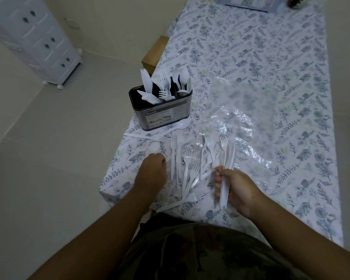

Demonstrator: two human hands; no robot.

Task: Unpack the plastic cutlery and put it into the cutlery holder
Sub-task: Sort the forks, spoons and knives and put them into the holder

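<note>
Both forearms are reaching forward from the bottom of the view over the near edge of the table (291, 63), which is wearing a leaf-printed cloth. The right hand (239, 188) is lying palm inward with its fingers curling round a small bundle of white forks (226, 176), whose tines are pointing away from the person and whose handles are sticking out below the fist. The left hand (153, 171) is lying knuckles up, its fingers bending down onto the cloth at a white spoon (156, 148) whose bowl is showing just beyond the fingertips; whether it is actually pinching the spoon cannot be told.

Between the two hands a scatter of loose forks (187, 164) is lying on the cloth, mostly tines away, some overlapping. Just beyond and to the right a clear plastic bag (240, 122) is lying flat and crinkled. Another spoon (182, 125) is resting beside the base of the cutlery holder (164, 116), which is standing upright near the table's left edge, well beyond the left hand. White knives, forks and spoons are standing in it, grouped by kind from left to right.
</note>
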